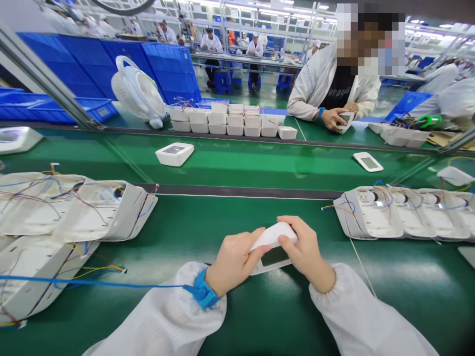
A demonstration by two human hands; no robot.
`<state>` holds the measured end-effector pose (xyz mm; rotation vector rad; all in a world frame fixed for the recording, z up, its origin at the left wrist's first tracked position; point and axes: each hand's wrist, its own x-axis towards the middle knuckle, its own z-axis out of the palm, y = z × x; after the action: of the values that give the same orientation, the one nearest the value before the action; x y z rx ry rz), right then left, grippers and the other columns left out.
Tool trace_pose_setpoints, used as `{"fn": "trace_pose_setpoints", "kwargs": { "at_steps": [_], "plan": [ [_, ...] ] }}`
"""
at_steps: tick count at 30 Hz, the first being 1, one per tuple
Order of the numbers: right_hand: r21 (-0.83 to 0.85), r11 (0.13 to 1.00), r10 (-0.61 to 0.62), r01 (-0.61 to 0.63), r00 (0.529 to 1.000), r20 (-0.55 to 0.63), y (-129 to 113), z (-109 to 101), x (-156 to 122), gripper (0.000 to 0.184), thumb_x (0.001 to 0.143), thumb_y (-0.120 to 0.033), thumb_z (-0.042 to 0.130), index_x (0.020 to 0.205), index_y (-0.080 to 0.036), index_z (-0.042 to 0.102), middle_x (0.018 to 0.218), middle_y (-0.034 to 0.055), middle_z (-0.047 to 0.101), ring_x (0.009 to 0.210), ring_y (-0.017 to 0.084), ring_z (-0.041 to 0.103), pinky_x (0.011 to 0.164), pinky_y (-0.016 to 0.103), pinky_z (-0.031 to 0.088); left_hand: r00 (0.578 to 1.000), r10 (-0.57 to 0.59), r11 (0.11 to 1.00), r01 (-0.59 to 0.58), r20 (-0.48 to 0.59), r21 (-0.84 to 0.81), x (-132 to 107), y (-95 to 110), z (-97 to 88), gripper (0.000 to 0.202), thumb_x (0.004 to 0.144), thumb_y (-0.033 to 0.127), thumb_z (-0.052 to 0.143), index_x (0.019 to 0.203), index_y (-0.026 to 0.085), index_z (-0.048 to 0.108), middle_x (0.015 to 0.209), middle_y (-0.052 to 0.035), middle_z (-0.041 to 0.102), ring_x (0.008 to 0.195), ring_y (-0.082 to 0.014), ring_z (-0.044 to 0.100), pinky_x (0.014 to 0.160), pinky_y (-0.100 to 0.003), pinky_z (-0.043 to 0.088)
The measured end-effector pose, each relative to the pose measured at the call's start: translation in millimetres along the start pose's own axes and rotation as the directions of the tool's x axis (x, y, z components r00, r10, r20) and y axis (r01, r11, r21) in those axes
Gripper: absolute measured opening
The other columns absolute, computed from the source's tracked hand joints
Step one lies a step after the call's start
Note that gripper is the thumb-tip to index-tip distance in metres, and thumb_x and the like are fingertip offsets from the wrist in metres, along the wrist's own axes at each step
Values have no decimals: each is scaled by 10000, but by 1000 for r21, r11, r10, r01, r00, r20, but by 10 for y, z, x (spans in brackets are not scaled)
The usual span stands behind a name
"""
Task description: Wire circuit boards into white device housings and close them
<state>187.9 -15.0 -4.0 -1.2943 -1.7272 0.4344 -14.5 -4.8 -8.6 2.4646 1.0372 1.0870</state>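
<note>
A white plastic device casing (272,247) with a dark screen window rests on the green bench in front of me. My left hand (233,259) grips its left side, fingers curled round the edge. My right hand (304,249) grips its right side, thumb pressed on top. A blue wrist strap (203,292) with a blue cord circles my left wrist. Both sleeves are white.
White open housings with coloured wires lie stacked at left (74,212) and in a row at right (401,212). On the green conveyor (237,160) sit a white unit (174,153) and a flat screen part (367,161). Opposite, a person's hands (339,117) hold a casing; white boxes (230,121) and a fan (139,91) stand behind.
</note>
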Motion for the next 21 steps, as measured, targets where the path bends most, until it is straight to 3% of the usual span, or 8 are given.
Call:
{"fn": "trace_pose_setpoints", "kwargs": {
  "at_steps": [3, 6, 9, 12, 16, 18, 21],
  "plan": [
    [-44, 999, 30, -30, 1000, 9, -21, -33, 30, 286, 890, -480, 544, 941, -217, 642, 867, 63, 702, 774, 229, 660, 715, 358, 521, 999, -1, 1000, 1, 48, -3, -21, 57, 10, 376, 1005, 378, 412, 1201, 129, 615, 716, -33, 700, 595, -159, 649, 583, -271, 502],
    [-57, 997, 44, -42, 998, 39, -12, -45, 40, 305, 877, -510, 551, 906, -222, 649, 814, 58, 701, 731, 230, 656, 701, 361, 520, 998, -12, 1000, 14, 54, -28, -35, 65, 21, 367, 999, 363, 424, 1206, 128, 617, 762, -47, 721, 613, -165, 663, 601, -278, 523],
    [8, 998, 55, -55, 998, 29, 16, -16, 28, 391, 893, -549, 528, 1049, -209, 642, 987, 93, 710, 889, 259, 669, 793, 381, 527, 1000, -21, 999, 22, 16, -49, -21, 6, 21, 351, 987, 355, 456, 1211, 142, 625, 857, -64, 750, 689, -179, 698, 658, -285, 544],
    [16, 997, 74, -75, 994, 79, 23, 3, 33, 486, 914, -565, 498, 1215, -194, 585, 1194, 126, 662, 1076, 291, 632, 909, 416, 498, 992, -120, 987, 116, -36, -109, 12, -59, 12, 321, 983, 329, 463, 1172, 161, 660, 987, -73, 762, 825, -193, 722, 726, -271, 545],
    [-67, 985, 167, -156, 964, 205, 28, -13, 77, 440, 891, -541, 563, 1157, -195, 621, 1027, 102, 718, 893, 282, 676, 804, 413, 516, 966, -259, 946, 253, -2, -201, 25, -82, 23, 324, 987, 333, 446, 1144, 180, 684, 978, -45, 768, 818, -180, 721, 703, -257, 535],
    [-11, 982, 189, -190, 965, 183, 71, -1, 87, 452, 870, -545, 593, 1157, -196, 624, 1038, 101, 717, 905, 280, 674, 816, 416, 518, 961, -277, 935, 273, 14, -226, 18, -86, 38, 328, 981, 346, 455, 1155, 185, 681, 1001, -44, 766, 849, -189, 719, 728, -270, 536],
    [269, 932, 216, -243, 968, 124, 161, 69, 76, 598, 846, -593, 604, 1293, -200, 546, 1209, 121, 665, 1062, 278, 647, 913, 419, 513, 932, -361, 896, 339, -23, -288, 9, -110, 55, 341, 972, 381, 464, 1149, 187, 681, 1063, -54, 751, 898, -206, 708, 765, -292, 538]
  ]
}}
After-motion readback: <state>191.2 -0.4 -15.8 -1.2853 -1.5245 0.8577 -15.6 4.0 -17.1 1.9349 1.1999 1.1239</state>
